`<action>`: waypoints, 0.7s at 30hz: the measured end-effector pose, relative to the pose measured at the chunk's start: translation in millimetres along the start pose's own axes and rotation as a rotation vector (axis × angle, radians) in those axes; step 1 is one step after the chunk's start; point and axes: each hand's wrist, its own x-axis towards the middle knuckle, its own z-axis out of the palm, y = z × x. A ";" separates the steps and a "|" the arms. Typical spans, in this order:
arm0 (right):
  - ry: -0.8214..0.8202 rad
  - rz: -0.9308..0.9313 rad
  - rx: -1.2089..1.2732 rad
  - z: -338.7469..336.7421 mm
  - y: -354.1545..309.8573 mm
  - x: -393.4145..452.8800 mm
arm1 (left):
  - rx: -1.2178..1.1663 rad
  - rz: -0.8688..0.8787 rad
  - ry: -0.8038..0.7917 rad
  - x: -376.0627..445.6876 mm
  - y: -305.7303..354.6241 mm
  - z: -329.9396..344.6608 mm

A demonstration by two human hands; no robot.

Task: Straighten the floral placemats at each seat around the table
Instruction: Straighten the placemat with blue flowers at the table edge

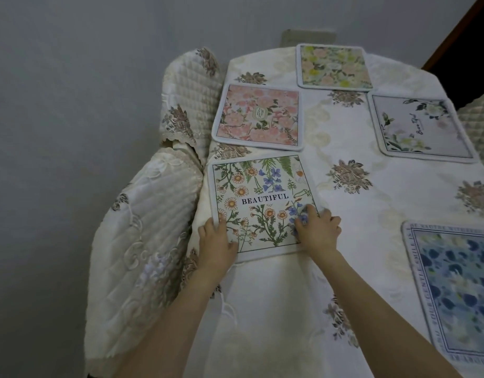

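Note:
A white placemat printed with daisies and the word BEAUTIFUL point(259, 197) lies near the table's left edge. My left hand point(216, 245) grips its near left corner, thumb on top. My right hand point(318, 230) holds its near right corner, fingers pressing on the blue flowers. Beyond it lies a pink floral placemat point(258, 115). A yellow and peach placemat point(334, 66) sits at the far end. A pale placemat with white flowers point(423, 128) lies at the right, and a blue placemat point(456, 293) at the near right.
The table point(344, 214) wears a cream cloth with embroidered flowers. Two chairs with quilted cream covers point(142, 241) point(191, 96) stand pushed in along the left side. Another quilted chair back point(478, 124) shows at the right edge. A grey wall is behind.

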 end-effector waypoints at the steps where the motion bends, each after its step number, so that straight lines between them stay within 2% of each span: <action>1: 0.005 0.006 0.002 -0.1 1.0 -0.9 | -0.033 -0.016 -0.005 -1.1 0.7 0.8; 4: 0.000 0.052 0.035 -2.1 2.7 -8.0 | -0.118 -0.070 -0.008 -5.4 1.9 1.8; 9: -0.016 0.060 0.023 1.1 5.8 -39.2 | -0.118 -0.107 -0.022 -18.5 -3.9 -1.9; 21: -0.071 0.060 0.029 11.7 12.0 -133.1 | -0.095 -0.077 -0.048 -74.8 -39.8 -12.7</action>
